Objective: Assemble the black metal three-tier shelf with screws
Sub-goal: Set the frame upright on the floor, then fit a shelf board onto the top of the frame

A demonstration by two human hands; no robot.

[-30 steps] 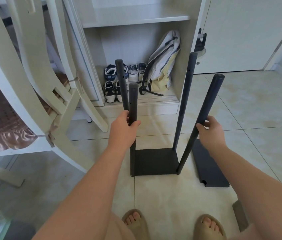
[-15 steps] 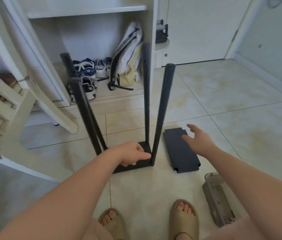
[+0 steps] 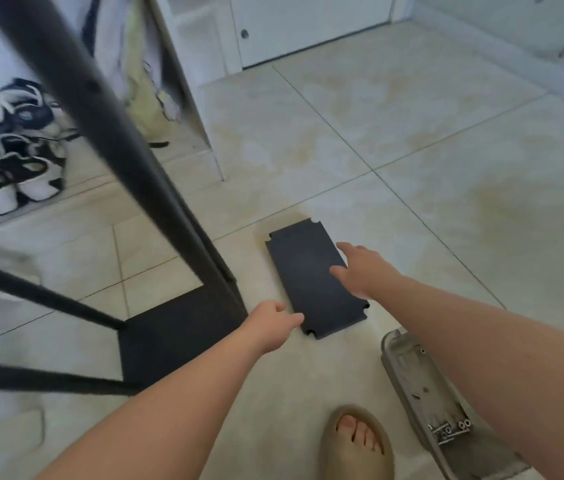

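A loose black metal shelf panel (image 3: 303,271) with notched corners lies flat on the tiled floor. My right hand (image 3: 360,268) hovers over its right edge, fingers spread and straight. My left hand (image 3: 273,322) reaches toward the panel's near left corner with fingers loosely curled, holding nothing. To the left stands the partly built frame: a black base panel (image 3: 173,337) on the floor with black poles (image 3: 107,126) rising from its corners, very close to the camera and blurred.
A grey tray (image 3: 422,393) holding several silver screws (image 3: 448,433) lies on the floor at the lower right under my right forearm. My sandalled foot (image 3: 356,441) is near it. A white cabinet with shoes (image 3: 13,161) and a bag stands behind the frame.
Both hands have let go of the poles and moved to the loose panel on the right. The camera has dropped lower and closer, so the poles now loom at the left.
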